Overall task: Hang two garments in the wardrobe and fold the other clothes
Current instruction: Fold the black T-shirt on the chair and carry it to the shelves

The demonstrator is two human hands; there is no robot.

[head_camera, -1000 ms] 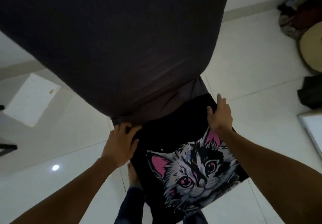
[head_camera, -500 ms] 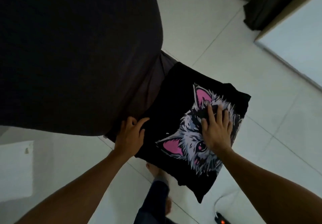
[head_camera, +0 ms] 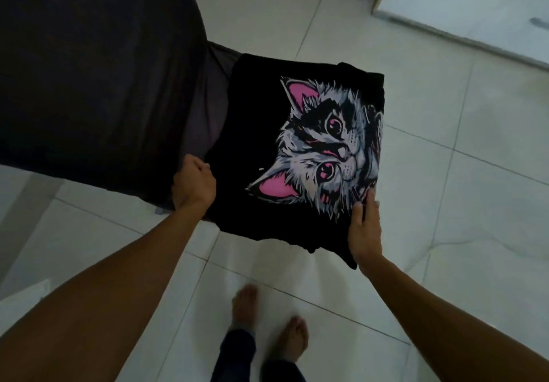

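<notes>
Folded cat-print shirt (head_camera: 255, 132) held between both hands.
Left hand (head_camera: 194, 185) clenched its near-left edge; right hand (head_camera: 364, 230) gripped its near-right corner.

Folded shirt (head_camera: 261, 132) right of draped cloth (head_camera: 89, 69), above bare feet (head_camera: 269, 322)

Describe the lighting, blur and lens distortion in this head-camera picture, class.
Head view: dim, even light; the dark garment top left shows almost no detail; the cat print on the black T-shirt stays sharp; tile floor lines bow from the wide lens; the feet look soft.
</notes>
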